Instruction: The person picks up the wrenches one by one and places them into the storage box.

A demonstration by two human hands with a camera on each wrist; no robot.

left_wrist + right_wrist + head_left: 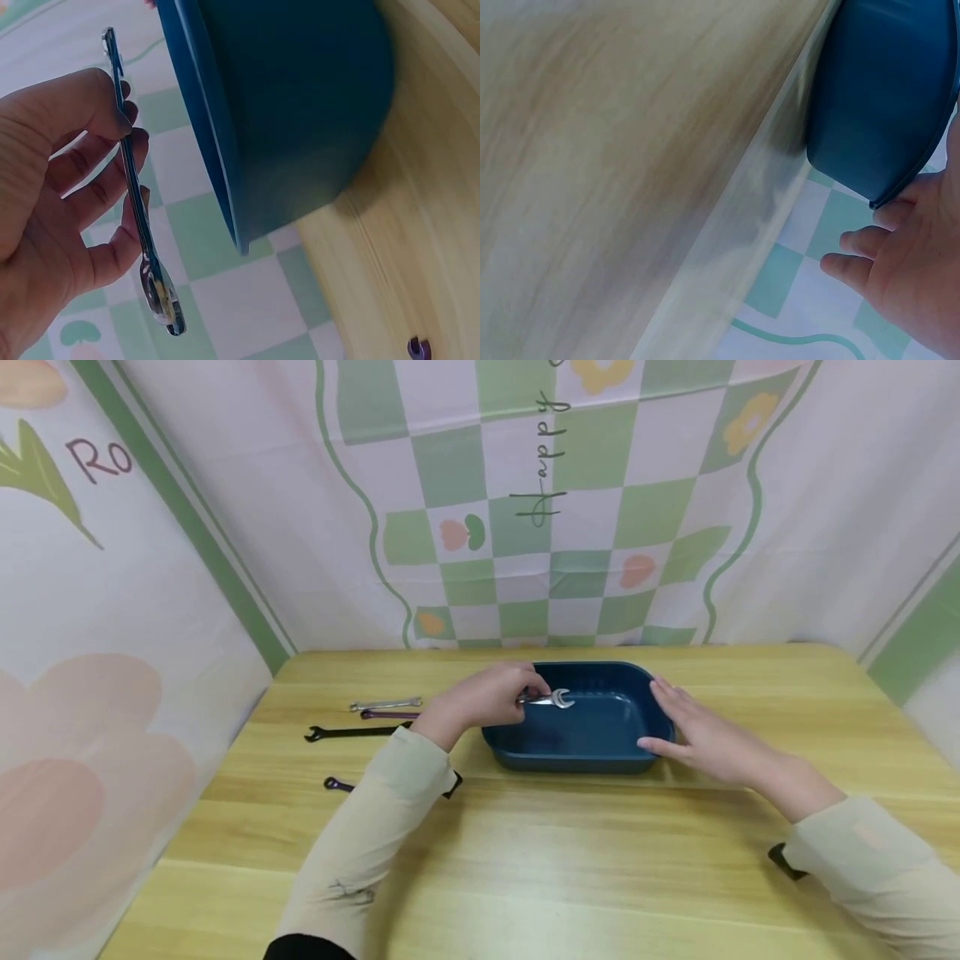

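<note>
Overhead, in the head view, the left grip (487,692) reaches over the left end of a dark blue bin (577,764), wrist bent, pinching a chrome open-ended wrench (546,698) above the bin's opening, jaw end toward the right. The right grip (701,735) comes from the right edge of the surface (570,860), fingers loosely straight and resting against the bin's right rim, clenched on nothing. The bin stands near the far edge of the surface, its smooth floor showing. Toward the left edge lie a silver wrench (386,703), a purple wrench (390,715), a long black wrench (356,732) and a short purple wrench (339,784), the left sleeve (375,827) covering part of some. Pale wood grain marks the surface; green-and-white checked cloth (517,535) hangs beyond its far edge.

From the left wrist, the thumb and fingers pinch the slim, shiny shaft, remaining fingers loosely bent. The chrome wrench stays clear of the rim, apart from the bin's plain, rounded wall.

At the right wrist, the bin's tapering side meets a fingertip at the rim; two neighbouring fingers extend just beside it, below the corner.
</note>
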